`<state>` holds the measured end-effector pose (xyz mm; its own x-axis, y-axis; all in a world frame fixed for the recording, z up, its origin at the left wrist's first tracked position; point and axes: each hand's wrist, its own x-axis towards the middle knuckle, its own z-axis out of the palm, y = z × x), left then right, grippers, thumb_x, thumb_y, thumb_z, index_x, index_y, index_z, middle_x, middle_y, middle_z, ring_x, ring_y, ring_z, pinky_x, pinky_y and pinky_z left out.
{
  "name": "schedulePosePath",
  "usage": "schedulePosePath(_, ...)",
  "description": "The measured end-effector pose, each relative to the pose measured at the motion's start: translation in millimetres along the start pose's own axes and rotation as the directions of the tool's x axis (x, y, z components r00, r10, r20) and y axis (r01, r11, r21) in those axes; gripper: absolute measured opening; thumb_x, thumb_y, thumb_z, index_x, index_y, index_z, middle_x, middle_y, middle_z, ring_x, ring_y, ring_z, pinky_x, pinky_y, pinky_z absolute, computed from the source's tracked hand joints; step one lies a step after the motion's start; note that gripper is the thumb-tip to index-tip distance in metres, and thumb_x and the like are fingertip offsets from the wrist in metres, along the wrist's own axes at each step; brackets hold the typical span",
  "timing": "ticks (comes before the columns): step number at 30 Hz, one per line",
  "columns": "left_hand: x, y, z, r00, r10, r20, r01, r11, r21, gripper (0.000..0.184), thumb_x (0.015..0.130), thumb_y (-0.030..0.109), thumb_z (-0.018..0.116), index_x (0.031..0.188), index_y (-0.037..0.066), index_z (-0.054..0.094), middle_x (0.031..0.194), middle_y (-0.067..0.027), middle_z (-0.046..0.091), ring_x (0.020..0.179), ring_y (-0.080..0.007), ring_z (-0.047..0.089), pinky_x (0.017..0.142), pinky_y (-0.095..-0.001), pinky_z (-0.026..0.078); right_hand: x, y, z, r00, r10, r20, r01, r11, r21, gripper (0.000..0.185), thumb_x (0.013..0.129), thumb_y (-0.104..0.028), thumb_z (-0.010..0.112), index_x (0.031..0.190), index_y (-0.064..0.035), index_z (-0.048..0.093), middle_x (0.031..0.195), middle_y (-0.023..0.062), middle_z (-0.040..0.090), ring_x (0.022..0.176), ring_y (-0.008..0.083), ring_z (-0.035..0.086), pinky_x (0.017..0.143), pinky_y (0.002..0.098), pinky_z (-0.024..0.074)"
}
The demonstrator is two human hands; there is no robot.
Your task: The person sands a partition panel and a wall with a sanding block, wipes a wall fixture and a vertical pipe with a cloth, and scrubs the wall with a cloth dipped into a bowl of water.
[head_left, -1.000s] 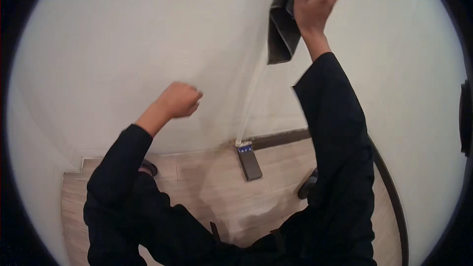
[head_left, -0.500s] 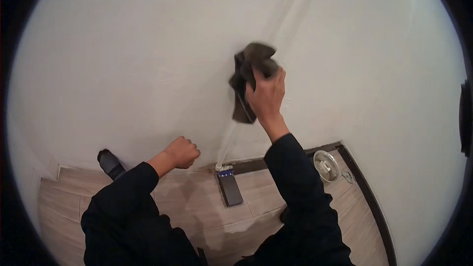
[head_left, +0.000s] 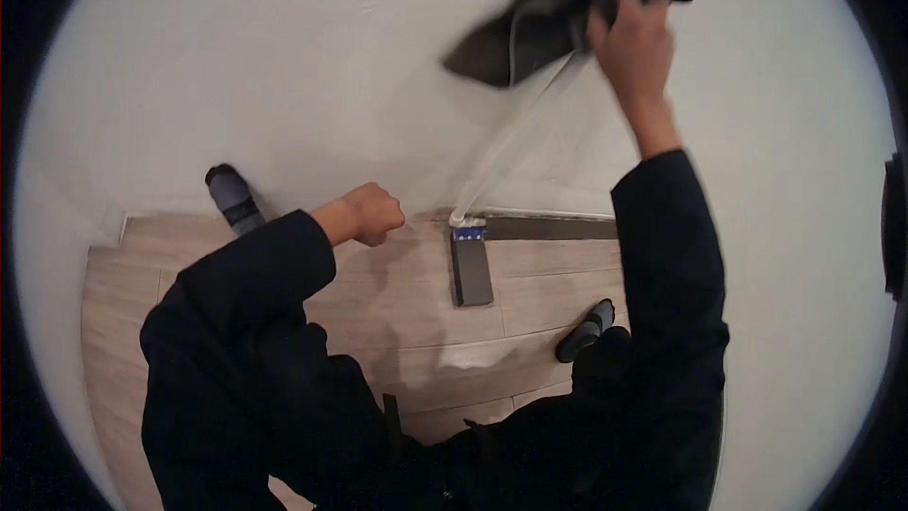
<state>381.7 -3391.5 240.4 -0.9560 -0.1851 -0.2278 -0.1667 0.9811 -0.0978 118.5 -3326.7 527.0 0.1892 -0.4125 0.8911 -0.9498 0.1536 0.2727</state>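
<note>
One right hand [head_left: 636, 49] is grasping a dark grey, floppy fabric cloth [head_left: 544, 26] near one end, apparently letting the rest flare; the left hand [head_left: 375, 215] is clenching.

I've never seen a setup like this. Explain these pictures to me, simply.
There is no machine here, just a person working with two bare hands. The camera sits on the person's head and looks forward and down, so you see their own dark sleeves. The right hand grips a dark cloth, blurred, in front of a pale wall; whether it touches the wall, I can't tell. The left hand is curled into a fist, with nothing visible in it. A white pipe slants down towards the floor. Near its lower end, a dark block with a blue end lies on the floor.
</note>
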Motion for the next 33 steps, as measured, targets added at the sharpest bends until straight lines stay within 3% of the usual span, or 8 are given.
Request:
schedulePosePath(3, -6.0, -0.1, 8.9, 0.994, -0.05, 0.099, 0.049, 0.999, 0.011, 0.017, 0.074, 0.013, 0.065, 0.087, 0.008, 0.075, 0.089, -0.0137, 0.074, 0.088, -0.0318, 0.073, 0.076, -0.0453, 0.058, -120.5, -26.5, 40.1, 0.967, -0.131, 0.22, 0.117, 0.99, 0.076, 0.071, 0.074, -0.022, 0.076, 0.141, -0.0291, 0.055, 0.119, 0.0266, 0.057, 0.071, 0.0376, 0.068, 0.058, 0.044, 0.058)
schedulePosePath(6, -3.6, -2.3, 18.4, 0.995, -0.083, 0.062, 0.085, 0.996, -0.03, 0.016, 0.074, 0.014, 0.066, 0.086, 0.007, 0.074, 0.089, -0.0136, 0.074, 0.088, -0.0323, 0.072, 0.075, -0.0452, 0.058, -216.8, -54.2, 65.0, 0.792, -0.33, 0.514, 0.235, 0.941, 0.243, 0.012, 0.073, -0.018, 0.068, 0.07, -0.0064, 0.069, 0.089, 0.0216, 0.064, 0.062, 0.0319, 0.068, 0.049, 0.0434, 0.0544)
schedulePosePath(15, 7.9, -2.2, 31.0, 0.995, -0.052, 0.087, 0.054, 0.998, -0.027, 0.018, 0.074, 0.014, 0.066, 0.089, 0.01, 0.075, 0.09, -0.0136, 0.074, 0.09, -0.0325, 0.072, 0.075, -0.0455, 0.058, -224.4, -76.0, 27.0, -0.117, -0.56, 0.82, -0.143, 0.827, 0.544, 0.04, 0.073, -0.017, 0.07, 0.112, -0.0099, 0.072, 0.101, 0.0214, 0.067, 0.103, 0.0396, 0.065, 0.089, 0.0472, 0.0534)
schedulePosePath(19, 14.1, -0.2, 38.8, 0.991, -0.041, 0.126, 0.043, 0.999, -0.008, 0.019, 0.075, 0.014, 0.066, 0.09, 0.01, 0.075, 0.091, -0.0135, 0.074, 0.09, -0.0326, 0.072, 0.075, -0.0455, 0.058, -177.4, -52.7, 15.4, 0.082, -0.597, 0.798, -0.207, 0.773, 0.599, 0.042, 0.077, -0.016, 0.071, 0.119, -0.0118, 0.068, 0.104, 0.0186, 0.065, 0.106, 0.039, 0.061, 0.094, 0.0478, 0.0488)
schedulePosePath(21, 15.9, 1.3, 38.1, 0.992, -0.037, 0.117, 0.038, 0.999, -0.005, 0.019, 0.075, 0.014, 0.066, 0.091, 0.01, 0.075, 0.092, -0.0134, 0.074, 0.09, -0.0327, 0.072, 0.075, -0.0453, 0.058, -174.5, -48.2, 18.6, 0.412, -0.566, 0.714, -0.169, 0.723, 0.67, 0.043, 0.08, -0.014, 0.071, 0.122, -0.0133, 0.066, 0.103, 0.0184, 0.063, 0.099, 0.0399, 0.062, 0.087, 0.0482, 0.0508)
schedulePosePath(25, 24.6, 7.1, 39.9, 0.993, -0.005, 0.122, 0.007, 1.0, -0.012, 0.02, 0.076, 0.015, 0.066, 0.092, 0.01, 0.075, 0.093, -0.0136, 0.074, 0.091, -0.0334, 0.072, 0.076, -0.0453, 0.057, -194.0, -85.3, 29.4, 0.761, -0.139, 0.634, -0.192, 0.884, 0.425, 0.056, 0.08, -0.015, 0.071, 0.133, -0.0155, 0.055, 0.111, 0.021, 0.058, 0.085, 0.0398, 0.068, 0.072, 0.048, 0.0567)
schedulePosePath(29, 26.3, 15.2, 25.1, 0.993, -0.006, 0.119, 0.006, 1.0, 0.005, 0.02, 0.076, 0.017, 0.066, 0.092, 0.008, 0.075, 0.09, -0.0135, 0.074, 0.09, -0.034, 0.072, 0.077, -0.0461, 0.057, -271.3, -112.1, 71.6, 0.711, -0.213, 0.671, -0.027, 0.944, 0.328, 0.06, 0.082, -0.008, 0.061, 0.14, -0.0166, 0.05, 0.107, 0.0195, 0.059, 0.071, 0.0384, 0.067, 0.056, 0.0488, 0.0542)
schedulePosePath(33, 26.9, 14.2, 24.8, 0.997, 0.017, 0.074, -0.014, 0.999, -0.034, 0.019, 0.076, 0.018, 0.066, 0.089, 0.008, 0.074, 0.087, -0.0139, 0.074, 0.087, -0.034, 0.072, 0.076, -0.0465, 0.057, -301.6, -120.4, 67.6, 0.262, -0.35, 0.899, -0.037, 0.928, 0.372, 0.044, 0.081, -0.014, 0.065, 0.124, -0.0086, 0.066, 0.098, 0.0249, 0.067, 0.086, 0.0415, 0.069, 0.072, 0.051, 0.0562)
